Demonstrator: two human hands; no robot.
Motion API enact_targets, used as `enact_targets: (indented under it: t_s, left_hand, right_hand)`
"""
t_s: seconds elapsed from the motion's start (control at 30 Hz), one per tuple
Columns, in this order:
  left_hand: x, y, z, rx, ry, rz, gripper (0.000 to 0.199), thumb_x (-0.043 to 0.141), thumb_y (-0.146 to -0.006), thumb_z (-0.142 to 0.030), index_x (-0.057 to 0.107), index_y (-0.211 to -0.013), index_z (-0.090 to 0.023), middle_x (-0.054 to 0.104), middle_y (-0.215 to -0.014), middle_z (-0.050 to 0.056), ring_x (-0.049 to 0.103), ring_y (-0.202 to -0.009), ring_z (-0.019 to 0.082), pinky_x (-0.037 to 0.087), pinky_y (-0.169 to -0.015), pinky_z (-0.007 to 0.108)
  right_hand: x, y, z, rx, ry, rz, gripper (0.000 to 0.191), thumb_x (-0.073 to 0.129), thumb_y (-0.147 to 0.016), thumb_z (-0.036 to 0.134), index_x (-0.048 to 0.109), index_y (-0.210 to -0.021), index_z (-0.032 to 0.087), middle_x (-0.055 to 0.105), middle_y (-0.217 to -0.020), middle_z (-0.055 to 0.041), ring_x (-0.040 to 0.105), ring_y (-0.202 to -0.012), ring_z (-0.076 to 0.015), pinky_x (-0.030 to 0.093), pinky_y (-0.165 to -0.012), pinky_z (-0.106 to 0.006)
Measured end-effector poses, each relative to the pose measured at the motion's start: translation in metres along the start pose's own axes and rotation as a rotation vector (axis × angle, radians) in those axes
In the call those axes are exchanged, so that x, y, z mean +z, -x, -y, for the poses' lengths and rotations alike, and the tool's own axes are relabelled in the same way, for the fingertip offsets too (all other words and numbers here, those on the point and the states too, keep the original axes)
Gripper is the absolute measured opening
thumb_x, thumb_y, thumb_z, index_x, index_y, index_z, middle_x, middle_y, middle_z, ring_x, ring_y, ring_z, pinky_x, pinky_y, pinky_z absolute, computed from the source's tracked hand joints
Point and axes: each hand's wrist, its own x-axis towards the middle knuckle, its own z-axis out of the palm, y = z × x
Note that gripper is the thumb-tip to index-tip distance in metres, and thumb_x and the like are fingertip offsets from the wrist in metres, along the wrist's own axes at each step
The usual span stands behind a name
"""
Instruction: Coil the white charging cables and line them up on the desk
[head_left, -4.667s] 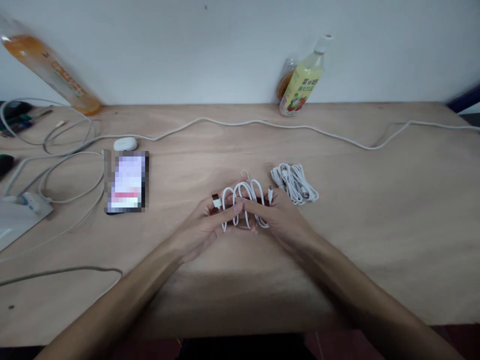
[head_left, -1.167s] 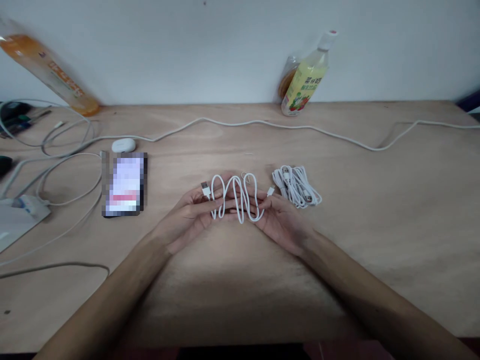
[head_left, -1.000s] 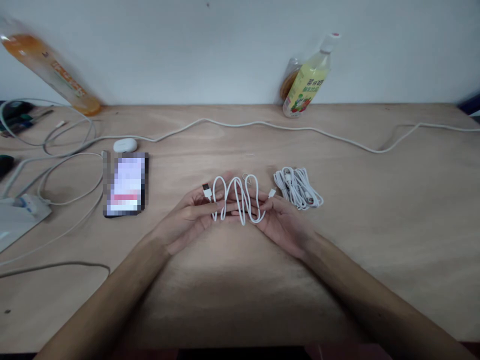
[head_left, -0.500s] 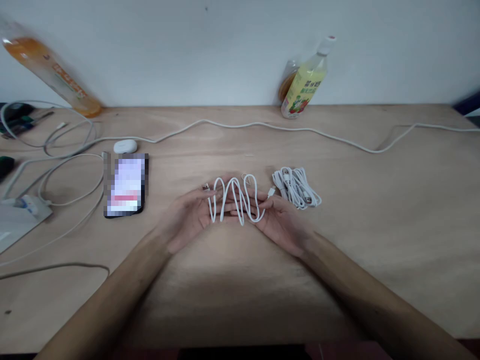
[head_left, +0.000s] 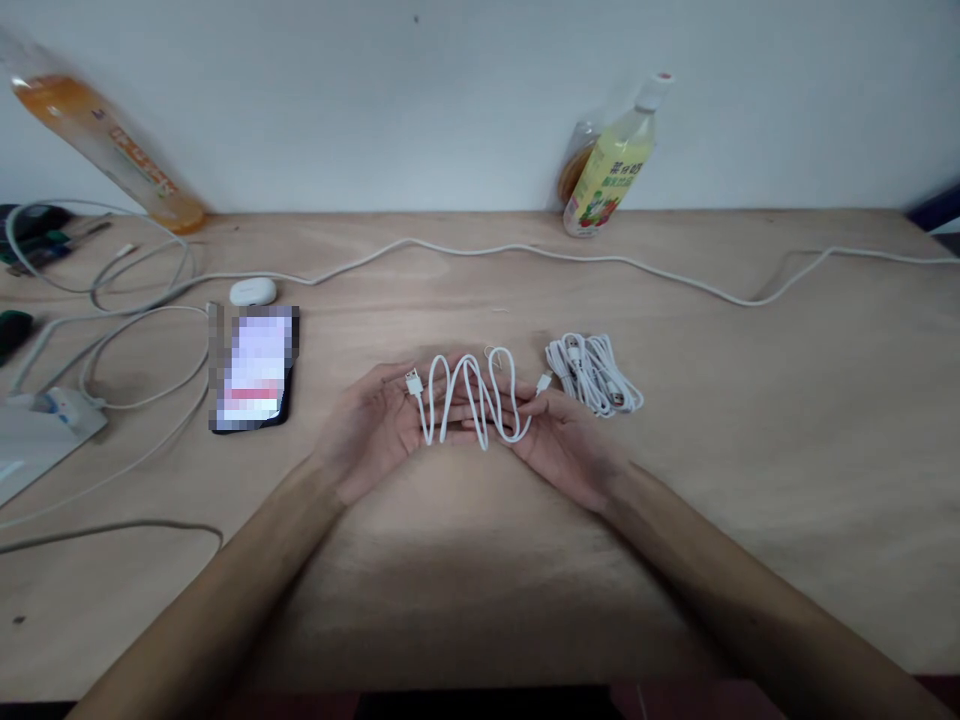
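A white USB charging cable (head_left: 483,420), laid in zigzag loops, rests across the fingers of both upturned hands. My left hand (head_left: 369,428) is open, palm up, fingers stretched out under the loops; the thumb is lifted off the cable. The cable's USB-A plug (head_left: 414,381) lies over this hand's fingers. My right hand (head_left: 568,448) is also palm up, its thumb pressed on the cable just below the small plug (head_left: 544,382) at the other end. Both hands' fingertips meet or overlap beneath the loops, partly hidden. Beside the right hand lies a bundle of white cables (head_left: 594,375).
On the left are a phone (head_left: 253,370), a white earbud case (head_left: 253,291), a power strip (head_left: 45,440) and tangled cables. A long white cord (head_left: 517,248) crosses the table's back. An orange drink bottle (head_left: 112,150) and a yellow drink bottle (head_left: 611,170) stand by the wall.
My left thumb has lifted away from the cable and swung outward, leaving the USB-A plug in full view. The right hand and the loops have stayed nearly still.
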Motion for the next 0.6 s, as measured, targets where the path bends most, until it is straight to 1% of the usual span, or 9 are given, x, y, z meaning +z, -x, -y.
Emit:
enact_targets:
  t_s: [0.2, 0.37, 0.5, 0.6]
  left_hand:
    - [-0.0016, -0.0007, 0.0009, 0.012, -0.017, 0.033, 0.042, 0.056, -0.105, -0.036, 0.077, -0.132, -0.011, 0.083, -0.127, 0.02, 0.077, -0.127, 0.039, 0.058, -0.114, 0.055]
    - [-0.0012, -0.0008, 0.0008, 0.012, -0.018, 0.021, 0.042, 0.052, -0.107, -0.034, 0.078, -0.13, -0.011, 0.083, -0.127, 0.02, 0.078, -0.124, 0.038, 0.059, -0.113, 0.054]
    - [-0.0018, -0.0005, 0.0013, 0.017, -0.009, 0.015, 0.045, 0.052, -0.108, -0.036, 0.077, -0.134, -0.01, 0.084, -0.124, 0.02, 0.078, -0.123, 0.039, 0.058, -0.114, 0.056]
    - [-0.0026, -0.0006, 0.0019, 0.012, -0.004, 0.012, 0.046, 0.054, -0.107, -0.035, 0.076, -0.138, -0.009, 0.085, -0.123, 0.02, 0.079, -0.123, 0.039, 0.057, -0.115, 0.057]
  right_hand:
    - [0.0011, -0.0005, 0.0006, -0.016, 0.026, -0.008, 0.045, 0.058, -0.079, 0.015, 0.083, -0.116, 0.02, 0.083, -0.134, -0.0101, 0.07, -0.137, -0.0322, 0.04, -0.134, -0.059]
    - [0.0024, 0.0001, 0.0013, -0.01, 0.017, 0.004, 0.046, 0.058, -0.078, 0.015, 0.083, -0.116, 0.02, 0.082, -0.135, -0.0107, 0.071, -0.133, -0.0323, 0.044, -0.131, -0.059]
    - [0.0025, 0.0006, 0.0011, -0.007, 0.008, -0.02, 0.043, 0.058, -0.078, 0.015, 0.082, -0.113, 0.02, 0.083, -0.132, -0.0101, 0.074, -0.127, -0.0316, 0.042, -0.131, -0.058]
    - [0.0012, 0.0005, 0.0006, -0.002, 0.008, -0.022, 0.041, 0.059, -0.078, 0.015, 0.082, -0.11, 0.021, 0.083, -0.131, -0.0097, 0.074, -0.126, -0.0312, 0.04, -0.133, -0.058]
